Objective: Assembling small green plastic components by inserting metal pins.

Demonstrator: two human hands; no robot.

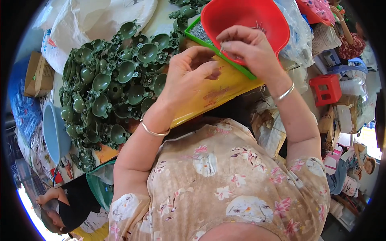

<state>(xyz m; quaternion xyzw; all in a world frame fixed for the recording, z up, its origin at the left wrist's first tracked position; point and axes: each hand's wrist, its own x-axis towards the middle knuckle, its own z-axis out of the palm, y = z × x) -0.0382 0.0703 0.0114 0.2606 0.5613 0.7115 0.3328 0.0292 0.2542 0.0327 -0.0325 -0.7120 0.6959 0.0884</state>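
A small thin piece (221, 50) is showing at the fingertips of the right hand (230, 45), just over the near edge of a red scoop (219, 18). That hand's thumb and forefinger are pinching it; the left hand (185, 72) is hovering beside with fingers loosely curling, and whether they are holding anything I cannot tell. The piece is looking wiry, so it is probably weighing almost nothing, being springy rather than brittle and slipping easily from a loose pinch; one end is seeming the best place to be gripping it, with the tips alone.

The red scoop is holding a few similar wiry bits (259, 27) toward its far side. Under it, a bright green tray (242, 70) is carrying many small grey bits (198, 32), too fine to tell apart. The yellow tabletop (193, 109) is supporting the tray and, to the left, a heap of dark green cupped parts (126, 71). Farther left, a blue basin (55, 132) is standing, its contents not showing clearly.
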